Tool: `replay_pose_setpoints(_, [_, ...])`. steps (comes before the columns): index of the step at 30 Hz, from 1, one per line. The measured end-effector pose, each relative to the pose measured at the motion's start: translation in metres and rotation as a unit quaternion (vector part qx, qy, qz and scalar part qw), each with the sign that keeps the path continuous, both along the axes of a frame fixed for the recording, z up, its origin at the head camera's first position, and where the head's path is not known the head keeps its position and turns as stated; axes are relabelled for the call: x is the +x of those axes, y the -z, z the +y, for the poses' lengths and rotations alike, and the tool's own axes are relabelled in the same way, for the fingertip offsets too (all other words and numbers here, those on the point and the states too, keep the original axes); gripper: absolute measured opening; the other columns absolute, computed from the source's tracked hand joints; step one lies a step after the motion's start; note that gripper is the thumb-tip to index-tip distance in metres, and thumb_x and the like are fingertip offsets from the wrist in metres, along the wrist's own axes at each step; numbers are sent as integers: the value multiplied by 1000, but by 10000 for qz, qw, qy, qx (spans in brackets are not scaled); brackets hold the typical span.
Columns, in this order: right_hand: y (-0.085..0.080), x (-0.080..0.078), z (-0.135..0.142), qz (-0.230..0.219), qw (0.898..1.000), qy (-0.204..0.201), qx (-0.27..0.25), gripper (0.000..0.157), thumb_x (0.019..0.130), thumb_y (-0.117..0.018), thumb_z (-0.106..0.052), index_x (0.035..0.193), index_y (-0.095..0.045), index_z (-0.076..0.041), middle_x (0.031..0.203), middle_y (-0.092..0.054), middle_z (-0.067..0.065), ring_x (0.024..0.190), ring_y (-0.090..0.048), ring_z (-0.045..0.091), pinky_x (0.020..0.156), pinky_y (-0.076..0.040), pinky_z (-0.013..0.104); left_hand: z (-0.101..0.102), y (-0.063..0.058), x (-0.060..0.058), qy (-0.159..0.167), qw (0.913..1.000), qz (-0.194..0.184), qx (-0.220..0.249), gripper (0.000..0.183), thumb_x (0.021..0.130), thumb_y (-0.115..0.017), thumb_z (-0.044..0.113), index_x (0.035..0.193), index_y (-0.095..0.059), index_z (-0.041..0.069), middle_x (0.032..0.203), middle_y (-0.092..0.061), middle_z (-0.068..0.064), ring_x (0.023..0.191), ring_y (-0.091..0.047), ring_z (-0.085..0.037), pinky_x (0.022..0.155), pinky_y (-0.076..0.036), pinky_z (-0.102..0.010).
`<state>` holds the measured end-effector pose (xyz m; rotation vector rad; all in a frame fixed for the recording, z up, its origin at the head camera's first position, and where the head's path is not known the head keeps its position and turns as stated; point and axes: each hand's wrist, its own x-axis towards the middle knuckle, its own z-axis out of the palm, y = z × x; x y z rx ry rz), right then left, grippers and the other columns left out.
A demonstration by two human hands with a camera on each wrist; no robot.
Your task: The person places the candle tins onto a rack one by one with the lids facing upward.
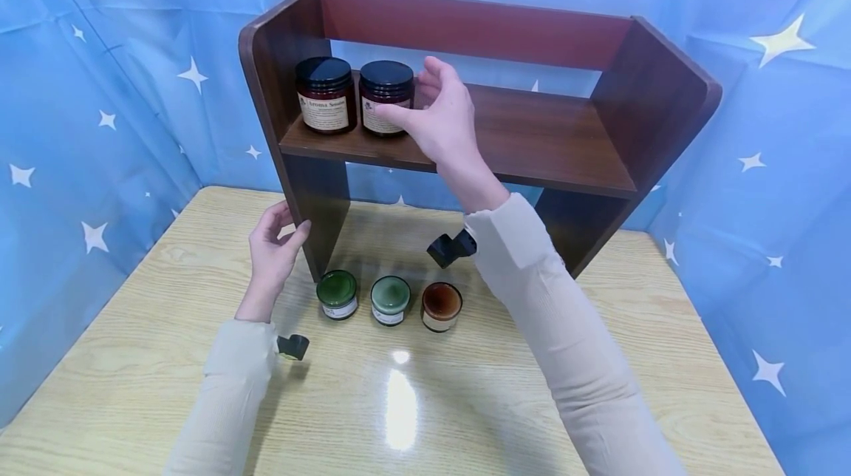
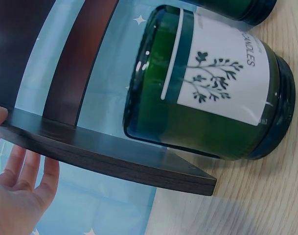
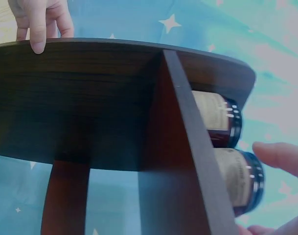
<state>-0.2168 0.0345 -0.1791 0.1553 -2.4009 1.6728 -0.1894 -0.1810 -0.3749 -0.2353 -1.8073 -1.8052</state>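
Observation:
Two dark jar candles with black lids stand side by side on the upper board of a brown wooden shelf [image 1: 552, 136], the left candle [image 1: 326, 95] near the side panel. My right hand [image 1: 442, 110] is at the right candle [image 1: 385, 95], thumb stretched across the front of its label and fingers spread on its right. In the right wrist view a gap shows between the thumb [image 3: 281, 156] and the black lid. My left hand [image 1: 275, 243] holds the shelf's left side panel [image 2: 114, 156], thumb on the inner side and fingers outside.
On the table [image 1: 399, 402] before the shelf stand a dark green glass candle [image 1: 337, 293], a pale green candle [image 1: 390, 298] and a brown candle [image 1: 442, 306] in a row. A blue curtain with stars [image 1: 120, 114] hangs behind and at both sides.

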Motion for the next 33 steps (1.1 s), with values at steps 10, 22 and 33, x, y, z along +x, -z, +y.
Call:
replay_pose_setpoints(10, [4,24,21,263,9987,-344,-266,81,76,-78,-21,144,-33,-15,139,-44,0,124,-42,10,99,-38,19,1,-1,2,-12,10000,-75,13,33,81,-58,-16,113,-50,-19,94,-62,10,86,-58,-7,72,-52,-15])
replay_pose_setpoints(22, [17,51,39,664,9962,-549,-158,75,77,-77,-16,141,-38,-13,137,-47,1,125,-44,13,101,-39,25,2,1,2,-32,10000,-89,-7,34,81,-58,-16,114,-50,-19,94,-62,7,86,-59,-8,72,-52,-16])
replay_pose_setpoints(33, [32,78,53,1227,9871,-1017,-140,69,76,-77,-8,137,-43,-6,134,-49,9,124,-45,18,102,-38,26,1,1,1,-35,9999,-128,-80,34,82,-58,-15,115,-51,-16,95,-63,12,87,-58,-7,74,-51,-15])
